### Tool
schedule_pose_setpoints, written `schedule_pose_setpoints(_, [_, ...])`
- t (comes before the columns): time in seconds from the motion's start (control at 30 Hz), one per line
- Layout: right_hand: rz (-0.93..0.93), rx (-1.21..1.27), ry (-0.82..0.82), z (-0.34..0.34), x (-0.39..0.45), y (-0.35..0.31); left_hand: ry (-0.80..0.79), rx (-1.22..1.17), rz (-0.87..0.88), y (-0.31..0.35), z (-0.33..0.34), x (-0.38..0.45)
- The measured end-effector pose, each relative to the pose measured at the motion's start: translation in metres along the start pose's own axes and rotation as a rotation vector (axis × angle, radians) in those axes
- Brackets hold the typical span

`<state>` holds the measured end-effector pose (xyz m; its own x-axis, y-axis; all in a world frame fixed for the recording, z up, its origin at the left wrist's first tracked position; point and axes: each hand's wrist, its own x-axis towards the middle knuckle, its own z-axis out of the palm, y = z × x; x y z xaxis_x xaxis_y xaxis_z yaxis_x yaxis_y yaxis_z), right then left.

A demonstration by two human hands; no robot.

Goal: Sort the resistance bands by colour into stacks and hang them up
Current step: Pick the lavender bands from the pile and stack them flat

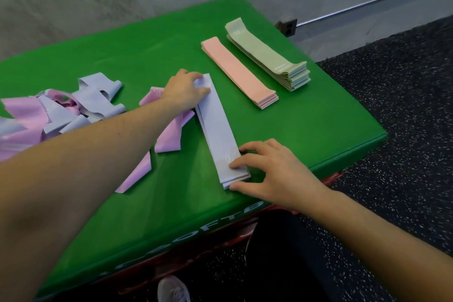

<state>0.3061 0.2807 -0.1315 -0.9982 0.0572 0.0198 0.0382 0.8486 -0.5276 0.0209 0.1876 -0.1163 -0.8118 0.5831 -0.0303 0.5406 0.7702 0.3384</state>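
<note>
A flat stack of blue-grey bands (217,127) lies on the green soft box (127,56). My left hand (185,89) presses its fingers on the stack's far end. My right hand (272,171) touches the near end with spread fingertips, thumb at the corner. To the right lie a peach stack (239,72) and a taller pale-green stack (267,55). An unsorted heap of lilac and blue-grey bands (56,113) sits at the left. Two loose lilac bands (169,135) lie partly under my left forearm.
The box's right edge (348,152) drops to black speckled rubber floor (404,95). A grey wall with a metal conduit and outlet (288,27) runs behind. My shoe (172,289) shows below the box's front.
</note>
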Motion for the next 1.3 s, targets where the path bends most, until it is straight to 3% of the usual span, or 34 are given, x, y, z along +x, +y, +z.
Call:
schedule_pose_setpoints(0.37, [0.011,0.03,-0.032,-0.006,0.0,-0.001,-0.023,0.001,-0.016,0.002,-0.007,-0.013])
schedule_pose_setpoints(0.63, [0.081,0.193,0.024,-0.017,-0.003,-0.012,0.106,-0.07,0.108,-0.009,-0.032,-0.064])
schedule_pose_setpoints(0.83, [0.073,0.216,0.059,-0.014,-0.002,-0.041,0.193,-0.122,0.183,-0.052,-0.047,-0.138])
schedule_pose_setpoints(1.1, [-0.026,0.143,0.145,0.005,0.019,-0.091,0.297,0.059,0.228,-0.138,-0.055,-0.229])
schedule_pose_setpoints(1.3, [-0.119,0.084,0.147,0.013,0.061,-0.131,0.382,0.023,0.061,-0.186,-0.061,-0.25])
